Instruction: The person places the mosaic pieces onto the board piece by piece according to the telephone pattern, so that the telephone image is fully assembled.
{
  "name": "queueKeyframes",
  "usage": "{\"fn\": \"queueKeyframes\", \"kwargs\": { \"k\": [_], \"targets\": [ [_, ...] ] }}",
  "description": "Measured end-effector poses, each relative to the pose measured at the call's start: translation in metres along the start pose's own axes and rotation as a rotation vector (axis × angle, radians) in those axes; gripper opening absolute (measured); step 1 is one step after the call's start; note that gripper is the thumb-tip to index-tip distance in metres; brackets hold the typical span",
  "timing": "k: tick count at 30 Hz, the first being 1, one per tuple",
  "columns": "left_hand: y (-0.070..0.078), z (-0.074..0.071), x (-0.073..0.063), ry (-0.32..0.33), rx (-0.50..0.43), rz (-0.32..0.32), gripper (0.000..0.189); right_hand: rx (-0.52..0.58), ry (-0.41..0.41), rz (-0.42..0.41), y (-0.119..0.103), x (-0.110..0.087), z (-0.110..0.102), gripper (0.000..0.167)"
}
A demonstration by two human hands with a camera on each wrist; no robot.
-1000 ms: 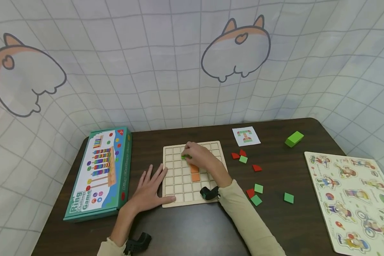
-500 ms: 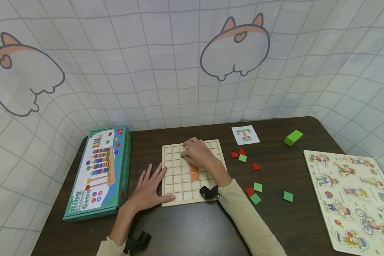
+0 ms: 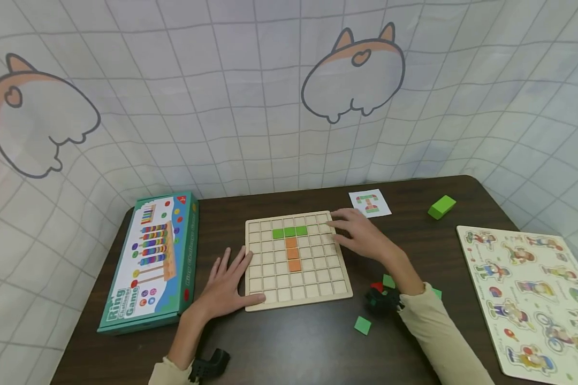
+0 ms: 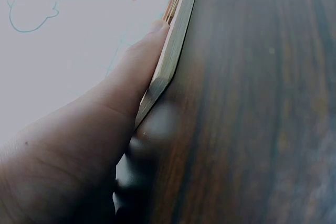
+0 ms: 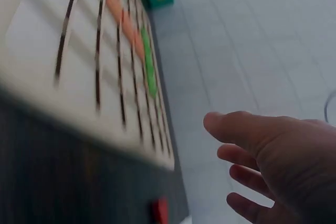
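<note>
A wooden grid board (image 3: 320, 275) lies on the dark table. Three green tiles (image 3: 289, 232) form a row in its upper part, and orange tiles (image 3: 295, 265) run down below the middle one. My left hand (image 3: 227, 289) rests at the board's left side, fingers spread, thumb on the near left corner. Beyond the right edge hovers my right hand (image 3: 363, 235), fingertips over the board's upper right. In the right wrist view its fingers are apart and hold nothing. My right hand and forearm hide some of the loose tiles on the table.
A pattern card (image 3: 382, 207) and a green block (image 3: 441, 207) lie at the back. Loose green tiles (image 3: 363, 325) and a red tile (image 3: 377, 286) sit right of the board. A boxed ring game (image 3: 170, 299) stands left, a picture puzzle board (image 3: 481, 256) right.
My right hand has let go of a green tile on the board and moved right, uncovering the green row. One loose green tile now lies nearer the front. My left hand has stayed put.
</note>
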State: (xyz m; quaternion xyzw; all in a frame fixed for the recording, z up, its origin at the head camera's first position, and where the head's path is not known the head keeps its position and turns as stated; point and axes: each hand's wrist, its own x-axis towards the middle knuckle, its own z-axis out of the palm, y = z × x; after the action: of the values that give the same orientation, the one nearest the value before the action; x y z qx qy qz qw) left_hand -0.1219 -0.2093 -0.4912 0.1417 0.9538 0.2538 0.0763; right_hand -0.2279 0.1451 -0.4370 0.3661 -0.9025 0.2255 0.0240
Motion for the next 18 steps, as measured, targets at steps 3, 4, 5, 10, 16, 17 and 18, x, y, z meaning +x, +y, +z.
{"fn": "queueKeyframes", "kwargs": {
  "k": [3, 4, 5, 10, 16, 17, 18],
  "targets": [
    [-0.001, 0.001, 0.001, 0.004, 0.013, 0.003, 0.103, -0.018, 0.012, 0.082, 0.027, -0.02, -0.007, 0.036],
    [-0.001, 0.001, 0.001, 0.003, 0.014, 0.004, 0.104, -0.023, 0.014, 0.101, 0.034, -0.024, -0.009, 0.036],
    [-0.001, 0.001, 0.001, 0.003, 0.013, 0.006, 0.104, -0.022, 0.018, 0.116, 0.04, -0.028, -0.01, 0.036],
    [-0.001, 0.0, 0.0, 0.012, 0.005, 0.004, 0.104, -0.039, 0.035, 0.118, 0.056, -0.034, -0.013, 0.034],
    [-0.001, 0.001, 0.0, 0.004, 0.014, 0.003, 0.104, -0.114, 0.039, 0.173, 0.059, -0.034, -0.012, 0.022],
    [-0.001, 0.001, 0.0, 0.003, 0.015, 0.003, 0.104, -0.12, 0.036, 0.19, 0.059, -0.034, -0.012, 0.02],
    [0.0, 0.001, 0.0, 0.004, 0.016, 0.002, 0.104, -0.12, 0.034, 0.206, 0.059, -0.035, -0.011, 0.019]
  ]
}}
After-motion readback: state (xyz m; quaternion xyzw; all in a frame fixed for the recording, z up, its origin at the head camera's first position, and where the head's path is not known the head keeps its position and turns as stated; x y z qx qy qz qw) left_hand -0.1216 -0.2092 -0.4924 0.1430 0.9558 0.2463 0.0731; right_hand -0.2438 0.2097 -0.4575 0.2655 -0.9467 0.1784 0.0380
